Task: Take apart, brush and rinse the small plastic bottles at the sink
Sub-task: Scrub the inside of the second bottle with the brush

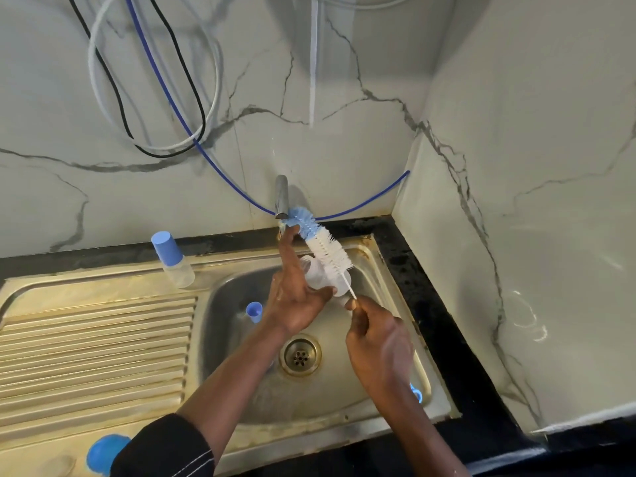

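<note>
My left hand (pixel 296 297) holds a small clear plastic bottle (pixel 315 275) over the sink basin, thumb curled under it and index finger stretched up toward the tap (pixel 281 197). My right hand (pixel 375 342) pinches the thin wire handle of a bottle brush (pixel 320 246) with blue and white bristles. The brush lies outside the bottle, slanting up toward the tap. A second bottle with a blue cap (pixel 172 259) stands on the sink's back ledge. A loose blue cap (pixel 254 311) lies in the basin.
The steel sink (pixel 364 407) has a drain (pixel 300 354) at its middle and a ribbed drainboard (pixel 93 346) to the left. A blue object (pixel 103 454) sits at the front left edge, another small blue piece (pixel 415 394) behind my right wrist. Cables and a blue hose (pixel 213 160) hang on the wall.
</note>
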